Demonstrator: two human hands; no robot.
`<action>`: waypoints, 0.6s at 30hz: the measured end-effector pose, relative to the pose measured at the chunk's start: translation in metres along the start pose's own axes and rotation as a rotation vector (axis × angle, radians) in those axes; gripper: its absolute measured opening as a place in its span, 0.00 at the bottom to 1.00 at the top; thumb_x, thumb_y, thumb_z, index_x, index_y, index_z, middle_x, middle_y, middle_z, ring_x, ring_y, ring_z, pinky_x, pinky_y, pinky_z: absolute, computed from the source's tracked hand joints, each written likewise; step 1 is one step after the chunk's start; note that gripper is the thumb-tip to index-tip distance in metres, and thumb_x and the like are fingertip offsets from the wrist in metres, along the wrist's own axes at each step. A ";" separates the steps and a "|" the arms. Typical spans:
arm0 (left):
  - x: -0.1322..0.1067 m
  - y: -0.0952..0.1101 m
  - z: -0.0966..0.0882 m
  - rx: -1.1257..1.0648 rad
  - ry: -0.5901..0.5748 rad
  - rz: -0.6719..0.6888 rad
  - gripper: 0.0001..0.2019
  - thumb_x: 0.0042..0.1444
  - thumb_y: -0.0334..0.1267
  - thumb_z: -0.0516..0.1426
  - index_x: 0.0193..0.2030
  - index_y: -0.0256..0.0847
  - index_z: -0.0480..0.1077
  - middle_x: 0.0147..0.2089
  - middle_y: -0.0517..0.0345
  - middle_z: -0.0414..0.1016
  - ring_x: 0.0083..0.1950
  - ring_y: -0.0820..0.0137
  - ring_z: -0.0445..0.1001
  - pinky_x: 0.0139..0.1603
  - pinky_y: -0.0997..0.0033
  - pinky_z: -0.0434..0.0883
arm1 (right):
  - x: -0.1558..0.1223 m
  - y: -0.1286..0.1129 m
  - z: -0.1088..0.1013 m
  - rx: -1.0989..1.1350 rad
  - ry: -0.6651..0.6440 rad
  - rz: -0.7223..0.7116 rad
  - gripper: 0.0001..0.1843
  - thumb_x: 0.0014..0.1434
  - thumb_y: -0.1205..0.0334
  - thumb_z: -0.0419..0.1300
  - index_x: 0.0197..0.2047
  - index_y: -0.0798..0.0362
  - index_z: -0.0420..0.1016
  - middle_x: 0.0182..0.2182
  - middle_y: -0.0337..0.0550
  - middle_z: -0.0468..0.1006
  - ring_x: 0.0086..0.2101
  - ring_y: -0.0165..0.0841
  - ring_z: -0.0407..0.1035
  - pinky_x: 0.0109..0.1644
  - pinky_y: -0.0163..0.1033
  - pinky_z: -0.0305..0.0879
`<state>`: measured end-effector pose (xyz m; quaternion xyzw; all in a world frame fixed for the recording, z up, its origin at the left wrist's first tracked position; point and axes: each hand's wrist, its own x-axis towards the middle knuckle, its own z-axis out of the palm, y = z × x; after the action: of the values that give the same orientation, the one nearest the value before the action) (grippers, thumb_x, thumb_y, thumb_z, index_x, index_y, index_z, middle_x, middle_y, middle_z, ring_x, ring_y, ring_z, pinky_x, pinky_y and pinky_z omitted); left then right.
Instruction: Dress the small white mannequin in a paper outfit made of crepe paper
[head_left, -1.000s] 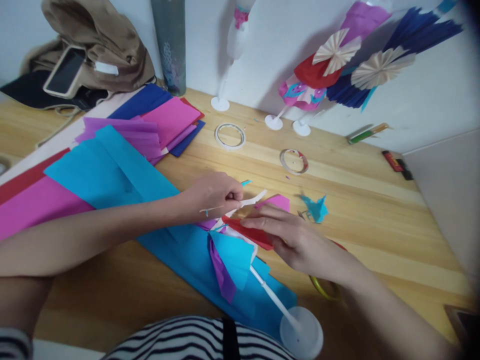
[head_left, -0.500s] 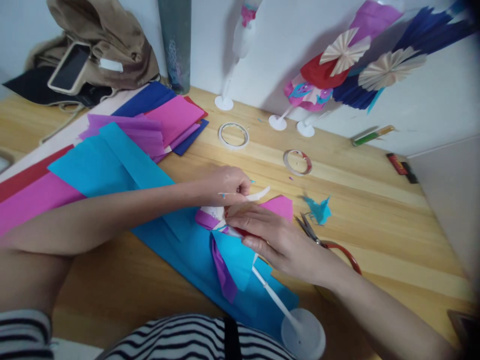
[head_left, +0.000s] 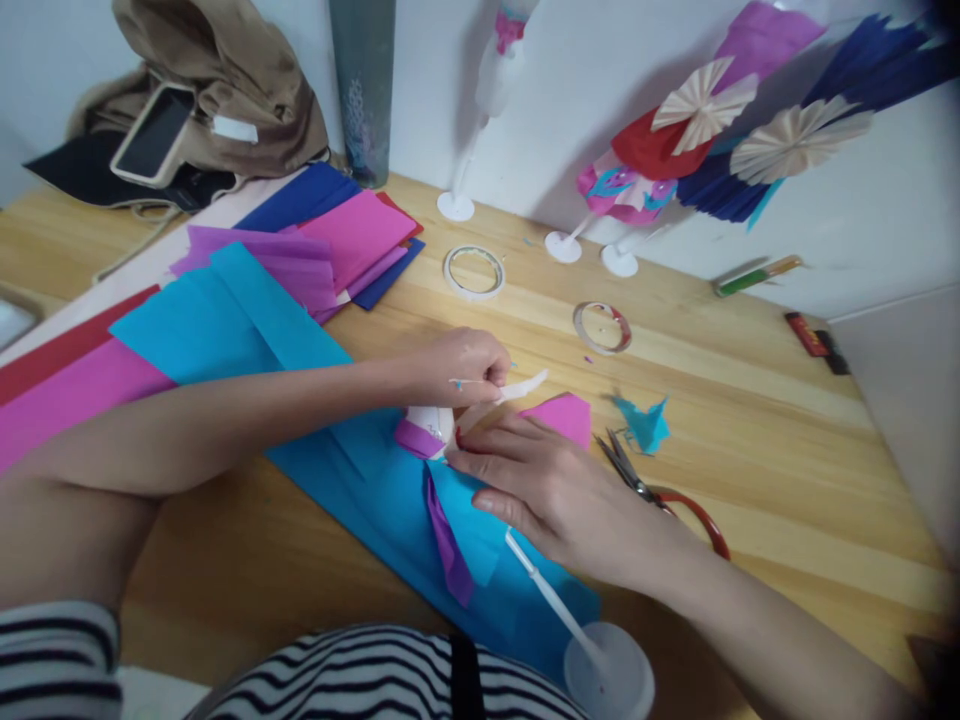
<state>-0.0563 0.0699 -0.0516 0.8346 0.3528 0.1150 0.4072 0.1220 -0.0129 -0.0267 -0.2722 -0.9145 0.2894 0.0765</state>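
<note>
My left hand point(head_left: 471, 362) is closed, pinching a narrow white strip point(head_left: 525, 384) that looks like tape, its free end pointing right. Just below it, my right hand point(head_left: 559, 490) lies with fingers extended over a small object dressed in paper, the fingertips pressing on it. That object shows a white top with a purple band point(head_left: 420, 436), a blue paper piece point(head_left: 469, 515) and a purple fold point(head_left: 448, 545). A white stick with a round base point(head_left: 609, 670) slants out from under my right hand. Part of the object is hidden by my fingers.
Scissors with red handles point(head_left: 634, 475) lie right of my right hand, near a crumpled blue scrap point(head_left: 646, 425). Two tape rolls, one white point(head_left: 454, 285) and one reddish point(head_left: 624, 335), lie beyond. Coloured paper sheets point(head_left: 262, 310) cover the left. Decorated stands point(head_left: 562, 247) line the wall.
My right fingers have shifted slightly left and down over the papered object. The left hand still pinches the white strip. The whole view has slid slightly to the right.
</note>
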 end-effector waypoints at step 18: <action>0.002 0.015 -0.004 0.003 0.037 -0.036 0.11 0.52 0.25 0.56 0.22 0.36 0.64 0.23 0.63 0.65 0.29 0.74 0.61 0.31 0.71 0.52 | -0.001 -0.007 0.010 -0.159 0.008 0.002 0.17 0.70 0.58 0.57 0.53 0.59 0.80 0.46 0.58 0.81 0.49 0.50 0.73 0.53 0.60 0.74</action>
<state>-0.0494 0.0670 -0.0374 0.8264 0.3756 0.1225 0.4011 0.1163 -0.0232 -0.0305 -0.2795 -0.9339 0.2151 0.0578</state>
